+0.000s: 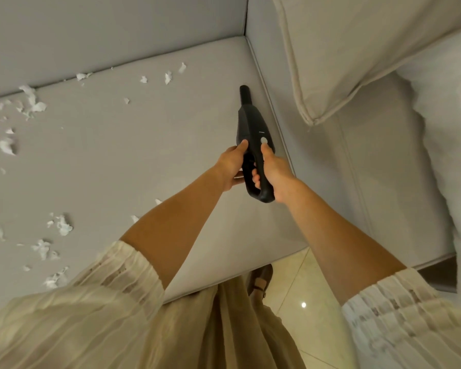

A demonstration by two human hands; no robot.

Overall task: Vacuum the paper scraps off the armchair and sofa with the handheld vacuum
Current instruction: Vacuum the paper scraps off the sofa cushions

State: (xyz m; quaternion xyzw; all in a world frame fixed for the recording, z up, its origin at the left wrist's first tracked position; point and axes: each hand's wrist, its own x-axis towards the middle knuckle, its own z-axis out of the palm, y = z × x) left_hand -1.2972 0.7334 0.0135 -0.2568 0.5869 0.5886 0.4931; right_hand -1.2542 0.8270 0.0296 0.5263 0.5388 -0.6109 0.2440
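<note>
Sleeves [112,296] of pale, gathered cloth fill the lower edge of the view, with a long beige skirt [224,328] hanging between them and a sandalled foot [260,282] on the glossy tiled floor [304,302] below. Two bare forearms reach forward from the sleeves and meet at a black handheld vacuum [252,134]. The right hand [273,173] is wrapped round the loop handle, fingers curled through it and the thumb lying on top, just short of a round pale button [264,140]. The left hand [232,166] holds the vacuum's left side, its thumb pressed against the body just ahead of the handle. So both hands are clamped on the same tool, close together.

The vacuum points away from the person, over the right part of the grey seat cushion [144,155], its narrow nozzle [245,93] aimed toward the back corner where seat, backrest [104,35] and armrest [330,169] meet; whether the tip touches the fabric cannot be told. White paper scraps [32,105] lie scattered over the left half of the seat, well apart from the nozzle, with a few small ones nearer the back seam. A cream pillow [357,49] leans over the armrest on the right, and white fluffy fabric [450,129] lies at the right edge.
</note>
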